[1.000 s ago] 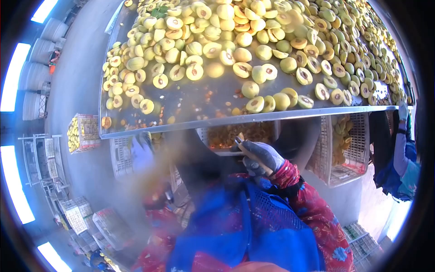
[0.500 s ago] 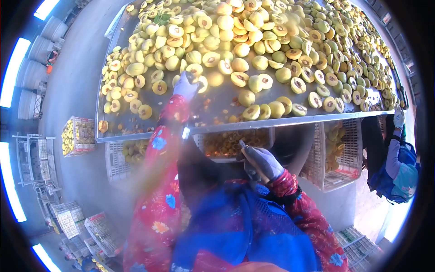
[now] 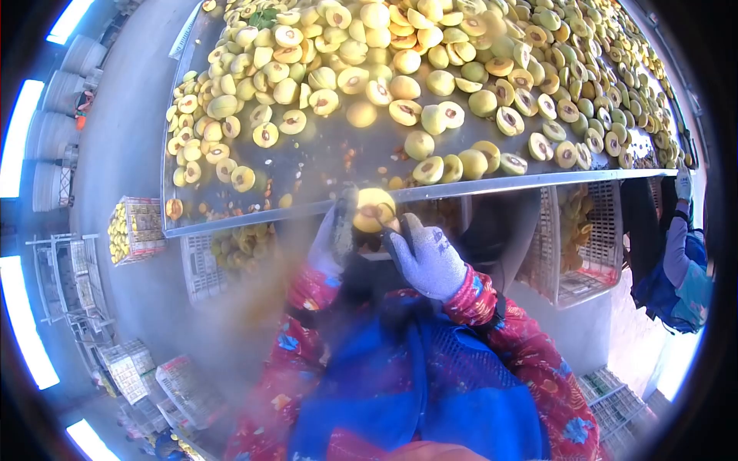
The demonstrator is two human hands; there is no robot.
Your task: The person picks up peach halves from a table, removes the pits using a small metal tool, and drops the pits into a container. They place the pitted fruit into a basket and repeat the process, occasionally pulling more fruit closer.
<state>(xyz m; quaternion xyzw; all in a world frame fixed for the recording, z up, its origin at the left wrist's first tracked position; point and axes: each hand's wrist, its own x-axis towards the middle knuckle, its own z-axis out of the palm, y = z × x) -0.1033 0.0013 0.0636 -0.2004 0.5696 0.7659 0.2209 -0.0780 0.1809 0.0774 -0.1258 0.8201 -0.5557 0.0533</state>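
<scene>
My left hand [image 3: 332, 237], in a light glove with dark fingers, holds a halved yellow fruit [image 3: 374, 209] just over the near edge of the metal table [image 3: 307, 165]. The cut face with its brown centre shows. My right hand [image 3: 432, 260], also gloved, is at the fruit's lower right side, its fingers closed around something I cannot make out. Many halved yellow-green fruits [image 3: 510, 121] lie on the table beyond my hands, cut faces and skins mixed. Small brown and pale bits are scattered on the metal.
Under the table's edge stand a white crate [image 3: 547, 253] on the right and another [image 3: 201, 265] on the left, both with fruit. A crate of fruit [image 3: 142, 230] stands at the table's left corner. A co-worker's arm [image 3: 676, 244] is at the far right.
My left hand has come back from the fruit on the table to the near edge, now holding a half. My right hand has risen to meet it.
</scene>
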